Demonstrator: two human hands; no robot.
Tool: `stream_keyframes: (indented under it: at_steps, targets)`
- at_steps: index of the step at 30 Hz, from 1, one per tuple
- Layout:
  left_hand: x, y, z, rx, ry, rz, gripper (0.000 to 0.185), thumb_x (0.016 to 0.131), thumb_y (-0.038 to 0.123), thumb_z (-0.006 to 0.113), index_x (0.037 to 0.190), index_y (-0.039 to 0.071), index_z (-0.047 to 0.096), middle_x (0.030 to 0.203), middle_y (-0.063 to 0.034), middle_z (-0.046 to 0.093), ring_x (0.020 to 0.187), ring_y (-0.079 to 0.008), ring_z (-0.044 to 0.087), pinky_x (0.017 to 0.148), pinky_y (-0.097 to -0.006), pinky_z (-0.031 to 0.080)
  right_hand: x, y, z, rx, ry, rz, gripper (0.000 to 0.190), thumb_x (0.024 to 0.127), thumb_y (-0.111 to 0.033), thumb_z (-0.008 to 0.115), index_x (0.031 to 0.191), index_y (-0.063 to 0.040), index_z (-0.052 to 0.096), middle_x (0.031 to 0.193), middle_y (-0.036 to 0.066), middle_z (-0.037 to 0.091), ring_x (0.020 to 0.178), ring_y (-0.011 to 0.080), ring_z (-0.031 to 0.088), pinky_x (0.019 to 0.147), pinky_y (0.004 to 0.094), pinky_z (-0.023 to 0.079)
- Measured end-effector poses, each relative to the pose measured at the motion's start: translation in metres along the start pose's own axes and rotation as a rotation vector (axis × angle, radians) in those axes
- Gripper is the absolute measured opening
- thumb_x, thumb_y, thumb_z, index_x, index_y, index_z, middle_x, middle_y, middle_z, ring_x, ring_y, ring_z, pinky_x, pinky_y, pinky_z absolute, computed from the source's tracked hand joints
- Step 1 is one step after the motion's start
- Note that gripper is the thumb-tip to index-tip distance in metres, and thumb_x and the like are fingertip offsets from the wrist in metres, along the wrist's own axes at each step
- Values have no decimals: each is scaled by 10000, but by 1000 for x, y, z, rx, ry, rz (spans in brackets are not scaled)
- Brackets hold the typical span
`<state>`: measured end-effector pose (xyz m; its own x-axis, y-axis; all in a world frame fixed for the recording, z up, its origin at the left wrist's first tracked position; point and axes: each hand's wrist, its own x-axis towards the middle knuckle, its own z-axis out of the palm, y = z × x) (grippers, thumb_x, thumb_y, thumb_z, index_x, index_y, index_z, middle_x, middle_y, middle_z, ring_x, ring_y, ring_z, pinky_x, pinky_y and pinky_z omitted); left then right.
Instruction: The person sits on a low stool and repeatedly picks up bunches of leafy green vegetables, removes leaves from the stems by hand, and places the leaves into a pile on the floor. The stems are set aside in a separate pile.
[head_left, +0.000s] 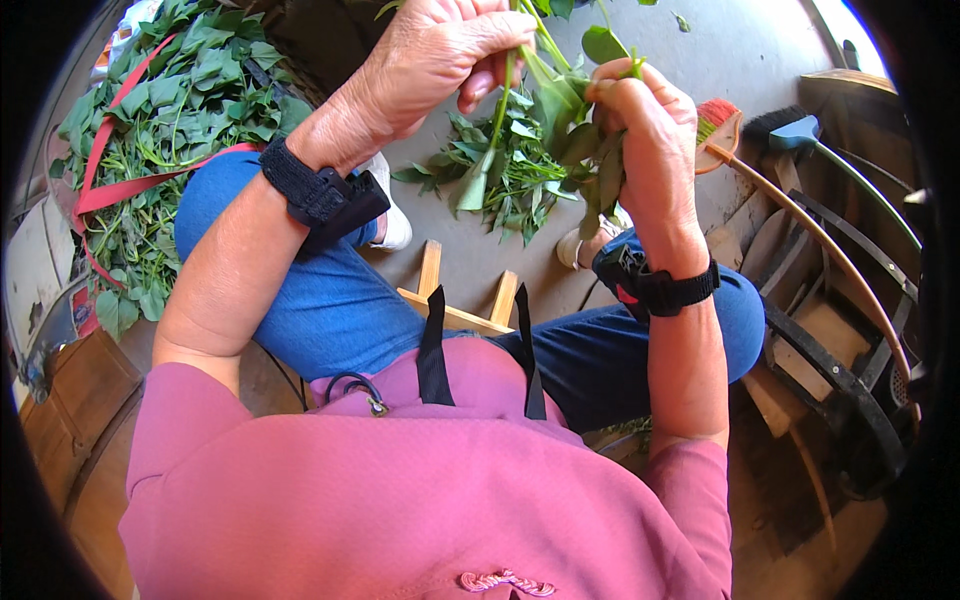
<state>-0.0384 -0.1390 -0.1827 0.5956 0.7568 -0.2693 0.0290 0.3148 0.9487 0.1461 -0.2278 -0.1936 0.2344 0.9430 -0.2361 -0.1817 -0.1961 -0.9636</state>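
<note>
My left hand (442, 60) is raised at the top of the view and pinches a green leafy stem (501, 112) between thumb and fingers. One pale leaf hangs down from that stem. To its right, my right hand (656, 131) closes on several leafy stems (596, 161), whose leaves droop below the palm. Under both hands, a small heap of picked greens (529, 191) lies on the grey floor between my feet. A much larger heap of leafy vines (202, 97), possibly sweet potato, rises beside my left knee.
A red strap (97, 169) runs across the large heap. At right lean a broom with red bristles (720, 124) and a blue-headed brush (795, 133), near a black metal frame (832, 360). A wooden stool (457, 319) shows between my legs. Cardboard (75, 405) stands at lower left.
</note>
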Motion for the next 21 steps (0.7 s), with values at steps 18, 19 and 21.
stream_keyframes:
  at_steps: [18,19,21]
  targets:
    - [-8,23,-32,-96,221,165,239,950,176,554,755,48,600,567,-16,555,387,-74,472,352,-213,384,-3,-6,-5,-284,-245,-134,173,882,-147,693,814,-35,580,668,-62,487,633,19,426,549,204,370]
    - [-7,23,-32,-99,225,163,238,949,175,553,753,49,600,567,-15,555,387,-74,472,352,-213,384,-3,-6,-3,-260,-289,-138,159,877,-129,693,815,-34,582,670,-60,494,635,19,431,551,206,373]
    - [-7,23,-32,-105,232,159,236,949,171,552,751,52,601,567,-15,555,386,-75,472,353,-213,384,-5,-7,1,-270,-353,-122,95,870,-93,684,885,-22,621,706,-44,553,656,29,480,580,210,411]
